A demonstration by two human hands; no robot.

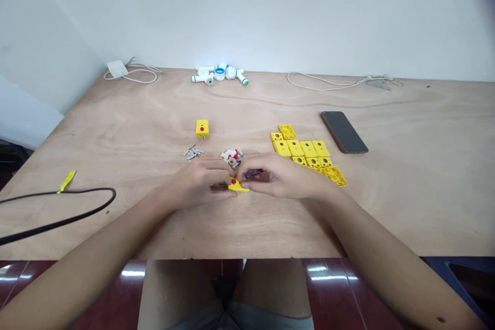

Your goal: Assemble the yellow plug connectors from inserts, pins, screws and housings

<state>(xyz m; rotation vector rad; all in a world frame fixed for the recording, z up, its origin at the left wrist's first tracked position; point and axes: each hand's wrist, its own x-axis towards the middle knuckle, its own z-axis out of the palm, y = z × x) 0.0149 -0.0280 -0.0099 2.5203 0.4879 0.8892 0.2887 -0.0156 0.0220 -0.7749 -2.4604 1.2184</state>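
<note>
Near the front of the table, my left hand is closed around a small yellow plug with a red button, partly hidden by the fingers. My right hand grips a small screwdriver with a dark purple handle right at the plug; its tip is too small to make out. Just beyond my fingers lies a heap of white and red small parts. Flat metal pins are scattered left of that heap. Another yellow plug with a red button and two metal prongs rests farther back.
Yellow plug shells lie in rows to the right, beside a dark phone. White pipe fittings and white cables sit along the wall. A black cable with a yellow tag loops in from the left.
</note>
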